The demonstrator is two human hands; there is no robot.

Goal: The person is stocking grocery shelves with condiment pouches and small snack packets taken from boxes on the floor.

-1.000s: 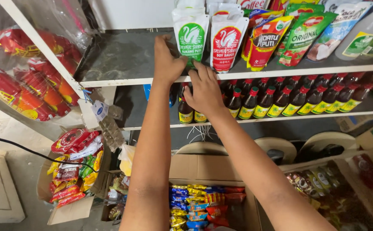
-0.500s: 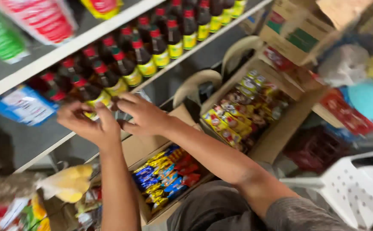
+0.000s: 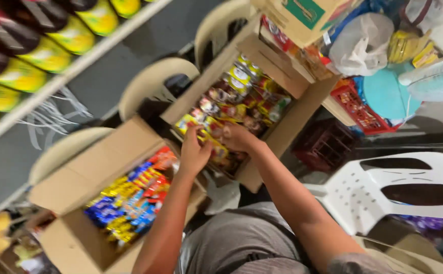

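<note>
Premises: small grocery shop.
Evidence: white shelf (image 3: 74, 68) lined with dark sauce bottles (image 3: 33, 45).
Below shelf: open cardboard cartons (image 3: 105, 147) packed with wrapped snack packets (image 3: 130, 200).

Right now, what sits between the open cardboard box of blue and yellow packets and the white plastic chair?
In the head view, the person's two forearms and grey-clothed lap lie between the cardboard box of blue and yellow packets and the white plastic chair.
</note>
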